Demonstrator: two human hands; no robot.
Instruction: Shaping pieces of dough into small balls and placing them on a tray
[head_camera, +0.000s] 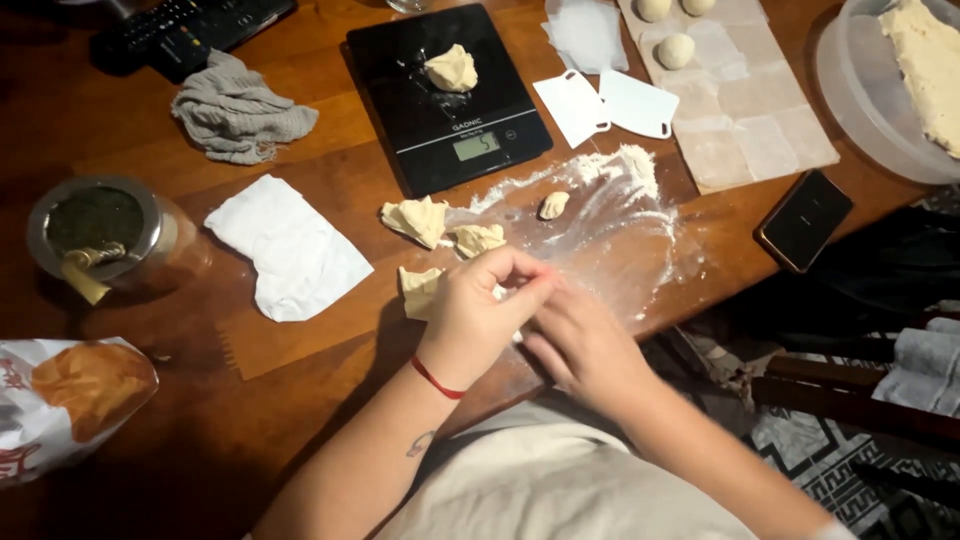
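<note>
A black kitchen scale (445, 95) with a small grey screen (476, 146) sits up top. A white and red bag (60, 400) lies far left. A dark phone (804, 219) lies right.

Pale, torn dough pieces (440, 222) are lying mid-frame on the floured wooden table (300, 400); one ragged chunk (420, 290) is sitting against the left hand (480, 310), partly hidden.

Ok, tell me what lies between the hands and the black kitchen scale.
In the head view, three torn dough pieces on the floured wooden table lie between the left hand, right hand and scale.
</note>
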